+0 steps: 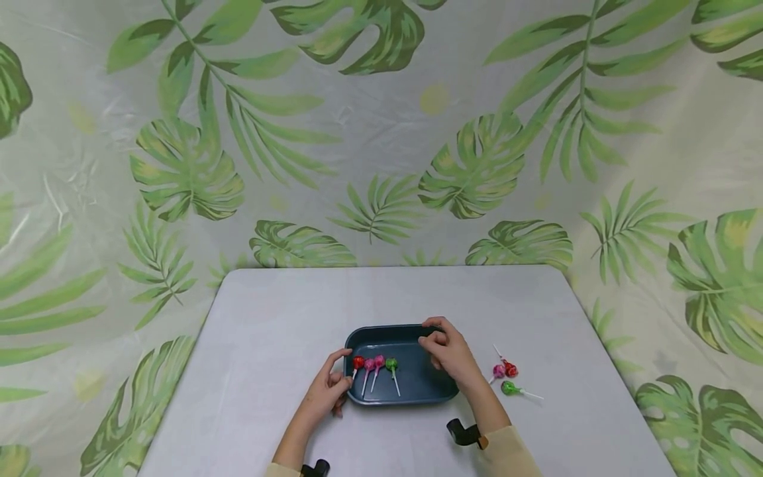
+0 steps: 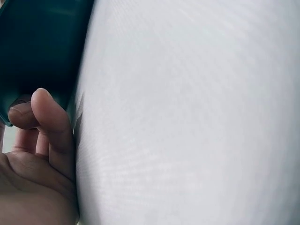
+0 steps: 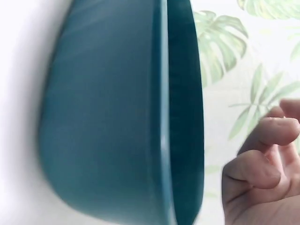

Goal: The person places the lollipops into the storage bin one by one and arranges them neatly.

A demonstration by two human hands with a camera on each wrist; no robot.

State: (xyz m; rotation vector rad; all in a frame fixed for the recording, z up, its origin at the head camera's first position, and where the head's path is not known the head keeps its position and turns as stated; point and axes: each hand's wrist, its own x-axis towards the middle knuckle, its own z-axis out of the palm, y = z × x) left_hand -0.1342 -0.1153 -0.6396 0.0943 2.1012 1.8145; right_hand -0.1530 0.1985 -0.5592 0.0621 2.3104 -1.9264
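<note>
loose lollipops (image 1: 510,369) just right of the tray (image 1: 422,384), nearer the right hand (image 1: 451,351)
the tray runs left to right on the surface (image 1: 268,324); the left hand (image 1: 324,389) grips its left rim, the right (loosely curled, nothing visibly held) is over its other end.

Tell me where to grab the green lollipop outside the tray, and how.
Pinch the green lollipop by its white stick, probably best from the right: the stick points that way, clear of the red lollipop and pink lollipop near its head.
</note>
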